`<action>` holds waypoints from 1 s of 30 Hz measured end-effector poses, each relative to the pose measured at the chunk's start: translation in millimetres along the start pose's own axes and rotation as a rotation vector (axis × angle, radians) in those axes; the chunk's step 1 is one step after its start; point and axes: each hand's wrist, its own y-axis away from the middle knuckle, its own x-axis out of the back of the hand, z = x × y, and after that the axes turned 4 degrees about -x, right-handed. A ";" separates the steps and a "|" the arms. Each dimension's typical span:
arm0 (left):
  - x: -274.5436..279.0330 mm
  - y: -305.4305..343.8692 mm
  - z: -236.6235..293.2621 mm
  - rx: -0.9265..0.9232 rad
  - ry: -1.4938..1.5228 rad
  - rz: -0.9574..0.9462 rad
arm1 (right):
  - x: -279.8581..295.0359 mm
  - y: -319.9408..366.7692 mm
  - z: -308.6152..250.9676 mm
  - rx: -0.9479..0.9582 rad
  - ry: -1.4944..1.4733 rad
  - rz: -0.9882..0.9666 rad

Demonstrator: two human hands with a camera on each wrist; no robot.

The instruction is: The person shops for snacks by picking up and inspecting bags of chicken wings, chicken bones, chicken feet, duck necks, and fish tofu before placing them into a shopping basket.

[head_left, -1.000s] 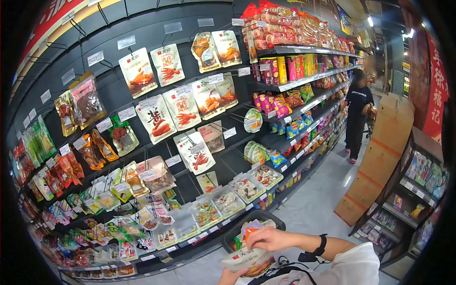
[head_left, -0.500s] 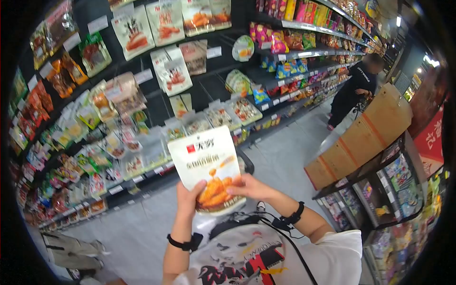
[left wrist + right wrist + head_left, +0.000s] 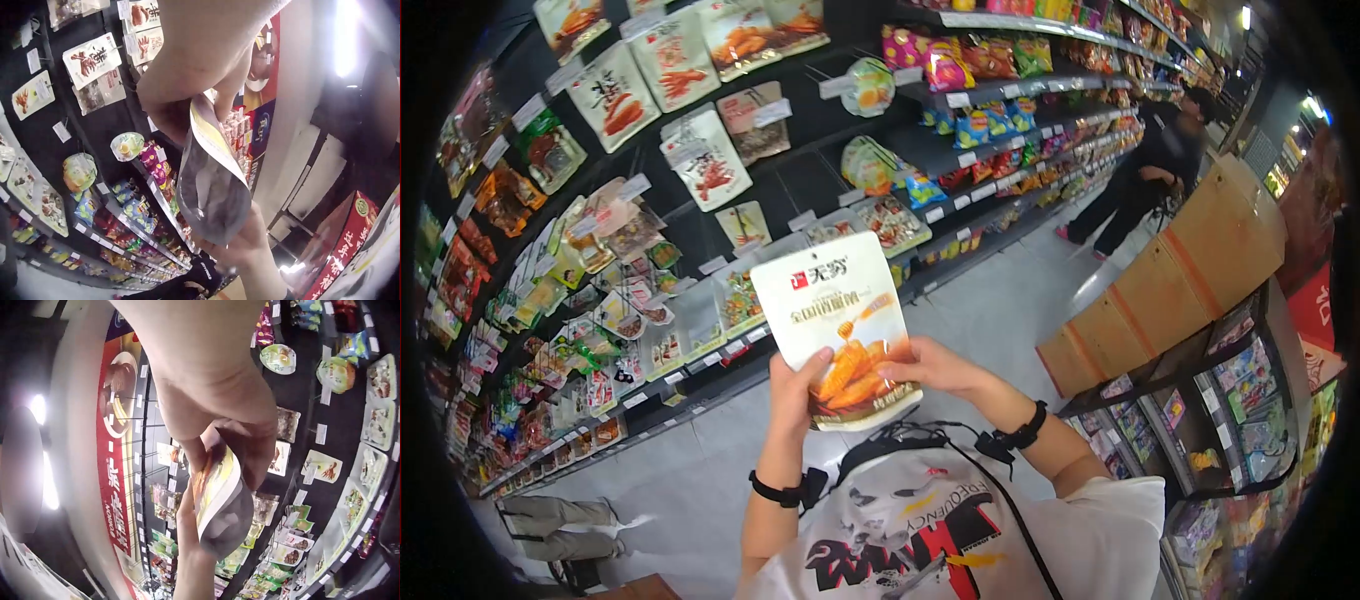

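Observation:
A white snack pouch [image 3: 830, 310] with a picture of chicken wings stands tilted up in front of the chest, its printed face toward the head camera. The left hand [image 3: 797, 385] grips its lower left edge, thumb laid over the front. At the lower right edge the right hand [image 3: 935, 367] pinches it, thumb likewise on the front. From below, the left wrist view shows the pouch's grey bottom [image 3: 212, 200] between both hands. In the right wrist view, the right hand [image 3: 219, 400] wraps the pouch edge, with most of its fingers behind it.
Shelves of hanging pouches [image 3: 705, 160] and trays of packets line the left. A tall cardboard panel [image 3: 1170, 280] leans beside a display rack [image 3: 1230, 400] on the right. In the aisle a person in black [image 3: 1140, 180] stands; another person's legs [image 3: 565, 525] show at lower left.
The pouch came up from over the dark basket to in front of the chest, turned face up, with both hands holding its sides. The head view tilted downward, and the basket left sight.

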 end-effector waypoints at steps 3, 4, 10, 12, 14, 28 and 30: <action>-41.7 -13.8 -6.7 0.017 0.013 -0.009 | 32.8 18.3 -4.2 0.039 -0.008 0.033; -56.0 -17.6 -9.7 0.021 0.008 -0.005 | 44.1 23.2 -6.5 0.067 -0.016 0.056; -140.9 -45.5 -41.3 0.066 0.002 -0.097 | 125.3 65.2 4.6 0.081 -0.049 0.110; -166.7 -53.6 -55.3 0.075 -0.003 -0.104 | 149.6 77.1 9.0 0.106 -0.051 0.146; -190.0 -57.9 -64.2 0.112 0.011 -0.110 | 165.4 89.1 17.3 0.120 -0.096 0.196; -222.9 -103.5 -146.9 0.393 -0.016 -0.164 | 213.2 114.1 62.4 0.098 -0.290 0.369; -229.7 -117.1 -159.5 0.440 0.005 -0.185 | 222.4 119.2 54.2 0.136 -0.352 0.355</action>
